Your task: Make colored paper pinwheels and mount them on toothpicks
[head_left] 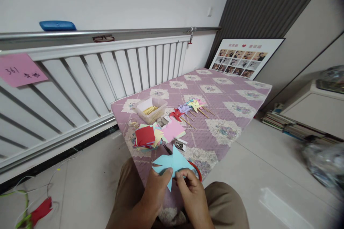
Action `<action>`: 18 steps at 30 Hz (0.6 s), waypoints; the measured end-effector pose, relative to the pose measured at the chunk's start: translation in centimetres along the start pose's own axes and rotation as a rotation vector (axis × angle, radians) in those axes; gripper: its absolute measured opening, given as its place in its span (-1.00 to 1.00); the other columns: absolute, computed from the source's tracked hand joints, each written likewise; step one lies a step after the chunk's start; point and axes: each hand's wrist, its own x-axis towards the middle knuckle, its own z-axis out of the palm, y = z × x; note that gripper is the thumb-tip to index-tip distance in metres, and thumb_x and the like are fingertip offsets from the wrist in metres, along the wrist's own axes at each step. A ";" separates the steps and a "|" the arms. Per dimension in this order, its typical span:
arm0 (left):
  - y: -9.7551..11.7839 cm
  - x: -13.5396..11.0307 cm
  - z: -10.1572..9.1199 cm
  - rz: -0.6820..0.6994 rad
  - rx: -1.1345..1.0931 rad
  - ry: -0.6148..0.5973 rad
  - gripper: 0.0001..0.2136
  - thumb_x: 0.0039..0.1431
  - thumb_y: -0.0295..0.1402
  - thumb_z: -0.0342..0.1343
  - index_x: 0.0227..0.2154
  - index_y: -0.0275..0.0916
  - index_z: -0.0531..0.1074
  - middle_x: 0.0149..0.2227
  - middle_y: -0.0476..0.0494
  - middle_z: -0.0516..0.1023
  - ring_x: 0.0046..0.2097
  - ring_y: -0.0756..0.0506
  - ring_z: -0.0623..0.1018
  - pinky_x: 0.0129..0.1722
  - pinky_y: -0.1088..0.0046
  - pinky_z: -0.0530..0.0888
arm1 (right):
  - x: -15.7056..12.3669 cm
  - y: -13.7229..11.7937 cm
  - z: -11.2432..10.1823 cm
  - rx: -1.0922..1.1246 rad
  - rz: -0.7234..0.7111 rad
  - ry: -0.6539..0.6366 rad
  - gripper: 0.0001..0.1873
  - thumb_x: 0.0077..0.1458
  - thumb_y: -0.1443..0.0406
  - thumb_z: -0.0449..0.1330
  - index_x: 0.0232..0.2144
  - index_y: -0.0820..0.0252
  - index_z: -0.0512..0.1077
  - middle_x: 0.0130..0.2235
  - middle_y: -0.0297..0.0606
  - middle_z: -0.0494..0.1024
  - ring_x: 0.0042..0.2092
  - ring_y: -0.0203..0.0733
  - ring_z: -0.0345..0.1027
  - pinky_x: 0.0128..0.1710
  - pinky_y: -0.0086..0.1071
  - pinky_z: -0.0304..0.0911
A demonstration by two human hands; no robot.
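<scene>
I log even, moderately bright light over the table (231, 111); I cannot identify its source. Right of the table, a pale glare streak (285, 208) marks the floor (247, 171). Behind its left side, the radiator (143, 66) fans out under wide-angle distortion. Far right of it, clear plastic wrapping (321, 166) is blurred and the picture's corners darken.

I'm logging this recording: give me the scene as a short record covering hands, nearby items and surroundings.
Left hand: grip on light-blue paper
Right hand: pinching the same paper
Beneath paper: red-handled scissors, partly hidden
Beyond: paper sheets, small open box
Further: several pinwheels; clear tub of sticks
Surface: purple patterned tablecloth
Background: white radiator, photo board
</scene>
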 end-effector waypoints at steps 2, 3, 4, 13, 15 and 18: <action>0.5 0.2 -0.2 0.005 0.086 0.009 -0.82 -0.04 -0.35 0.13 -0.31 -0.23 0.44 -0.36 -0.05 0.54 -0.31 -0.09 0.48 -0.22 0.42 0.41 | -0.3 0.4 -0.3 0.034 0.023 0.019 -0.80 0.03 0.16 0.18 -0.51 0.14 0.37 -0.49 -0.36 0.40 -0.45 -0.23 0.27 -0.47 -0.43 0.23; 0.9 0.3 -0.3 0.013 0.137 0.014 -0.82 -0.03 -0.35 0.12 -0.32 -0.23 0.44 -0.36 -0.05 0.54 -0.31 -0.09 0.47 -0.21 0.41 0.41 | -0.3 0.6 -0.5 0.062 0.040 0.052 -0.82 0.02 0.15 0.20 -0.44 0.12 0.38 -0.43 -0.33 0.43 -0.42 -0.22 0.30 -0.46 -0.43 0.25; 1.3 0.4 -0.5 0.021 0.182 0.011 -0.83 -0.03 -0.35 0.11 -0.33 -0.23 0.44 -0.36 -0.06 0.54 -0.31 -0.09 0.47 -0.21 0.41 0.40 | -0.3 0.8 -0.9 0.098 0.050 0.101 -0.80 0.01 0.14 0.22 -0.37 0.11 0.37 -0.37 -0.31 0.45 -0.38 -0.20 0.34 -0.43 -0.42 0.27; 1.7 1.2 -1.9 0.003 0.410 -0.208 -0.83 -0.11 -0.42 0.09 -0.37 -0.28 0.43 -0.45 -0.06 0.51 -0.40 -0.05 0.43 -0.33 0.43 0.37 | 1.6 -1.9 -2.7 0.415 0.330 -0.104 -0.63 -0.08 0.05 0.29 -0.26 0.14 0.46 -0.42 -0.33 0.51 -0.43 -0.23 0.32 -0.46 -0.43 0.22; 1.4 1.5 -2.1 0.018 0.489 -0.276 -0.82 -0.12 -0.44 0.09 -0.37 -0.30 0.44 -0.45 -0.08 0.51 -0.40 -0.06 0.43 -0.34 0.42 0.37 | 1.4 -2.0 -2.3 0.437 0.366 -0.169 -0.64 -0.13 0.05 0.32 -0.32 0.15 0.49 -0.43 -0.33 0.55 -0.44 -0.22 0.34 -0.46 -0.43 0.21; 1.3 1.8 -2.4 0.066 0.589 -0.322 -0.82 -0.11 -0.43 0.08 -0.37 -0.31 0.46 -0.40 -0.13 0.54 -0.38 -0.08 0.45 -0.32 0.40 0.38 | 1.1 -1.5 -1.6 0.406 0.400 -0.175 -0.62 -0.19 0.08 0.35 -0.32 0.17 0.53 -0.39 -0.29 0.61 -0.38 -0.16 0.39 -0.38 -0.39 0.23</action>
